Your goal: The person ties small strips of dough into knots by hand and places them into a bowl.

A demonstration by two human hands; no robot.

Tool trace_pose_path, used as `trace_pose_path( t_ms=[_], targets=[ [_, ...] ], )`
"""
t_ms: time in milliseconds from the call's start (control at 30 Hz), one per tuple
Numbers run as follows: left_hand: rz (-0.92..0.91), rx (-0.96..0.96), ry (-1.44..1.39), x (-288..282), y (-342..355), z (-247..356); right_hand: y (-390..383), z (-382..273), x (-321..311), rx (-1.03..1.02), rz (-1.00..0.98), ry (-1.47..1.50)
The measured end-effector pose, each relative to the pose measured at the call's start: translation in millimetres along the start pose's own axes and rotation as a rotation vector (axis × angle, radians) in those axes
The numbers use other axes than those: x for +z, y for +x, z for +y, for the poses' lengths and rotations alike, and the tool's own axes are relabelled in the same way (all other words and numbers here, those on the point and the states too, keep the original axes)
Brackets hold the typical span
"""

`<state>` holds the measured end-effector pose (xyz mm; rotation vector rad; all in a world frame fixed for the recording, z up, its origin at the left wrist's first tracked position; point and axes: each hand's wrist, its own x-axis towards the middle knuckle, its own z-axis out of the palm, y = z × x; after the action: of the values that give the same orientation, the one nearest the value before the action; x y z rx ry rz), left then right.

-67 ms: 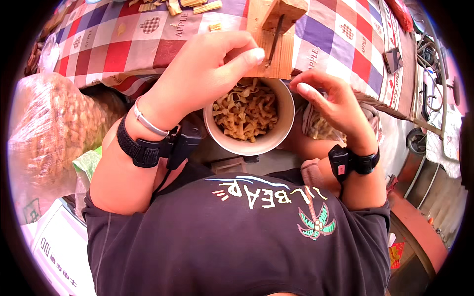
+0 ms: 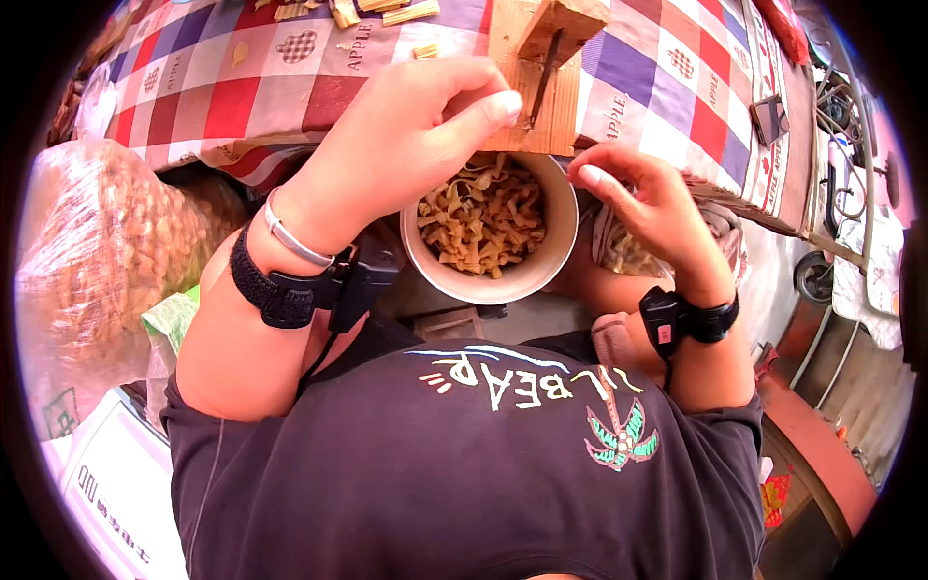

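My left hand [image 2: 440,130] is curled at the near side of a wooden block [image 2: 556,111] with an upright piece and a dark blade-like strip; its fingers are closed, and what they hold, if anything, is hidden. My right hand [image 2: 648,203] hovers by the right rim of a round pale bucket, its fingers loosely bent and apart with nothing visible in them. The bucket [image 2: 562,237], below the block, holds dried yellow-brown shredded pieces [image 2: 488,227]. Several pale yellow pieces [image 2: 406,14] lie on the checked tablecloth [image 2: 657,68] beyond my left hand.
A large plastic sack [image 2: 97,251] of brown pieces is at the left, above a white box [image 2: 111,483]. Another bag [image 2: 623,251] sits behind my right hand. A dark object [image 2: 770,118] lies on the table's right edge. Metal frames [image 2: 860,193] stand at the right.
Both hands have shifted only very slightly, my left a little rightward and upward. The bucket and block look the same.
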<state>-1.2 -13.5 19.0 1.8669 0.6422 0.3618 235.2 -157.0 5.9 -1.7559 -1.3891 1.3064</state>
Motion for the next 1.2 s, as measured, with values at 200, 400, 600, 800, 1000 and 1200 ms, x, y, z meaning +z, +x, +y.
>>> trace_pose_path(
  t_ms=[200,400,600,800,1000,1200],
  targets=[
    [0.068,-0.002,-0.179,-5.4,-0.9,-4.7,4.0,22.0,38.9,0.052,-0.217,-0.397],
    [0.098,-0.011,-0.262,-15.2,-5.8,-4.2,49.6,88.1,109.3,0.079,-0.465,-0.674],
    [0.086,-0.059,-0.234,-15.6,-11.6,-6.2,56.8,142.5,186.4,0.018,-0.468,-0.968],
    [0.086,-0.045,-0.192,-16.9,-10.1,-9.9,84.8,217.0,146.9,0.228,-0.4,-0.815],
    [0.091,0.019,-0.187,-14.0,-11.1,-14.3,71.0,118.8,71.5,0.183,-0.227,-0.369],
    [0.108,0.013,-0.076,-9.2,-6.7,-11.4,41.5,53.3,46.9,0.281,-0.382,0.255]
  ],
)
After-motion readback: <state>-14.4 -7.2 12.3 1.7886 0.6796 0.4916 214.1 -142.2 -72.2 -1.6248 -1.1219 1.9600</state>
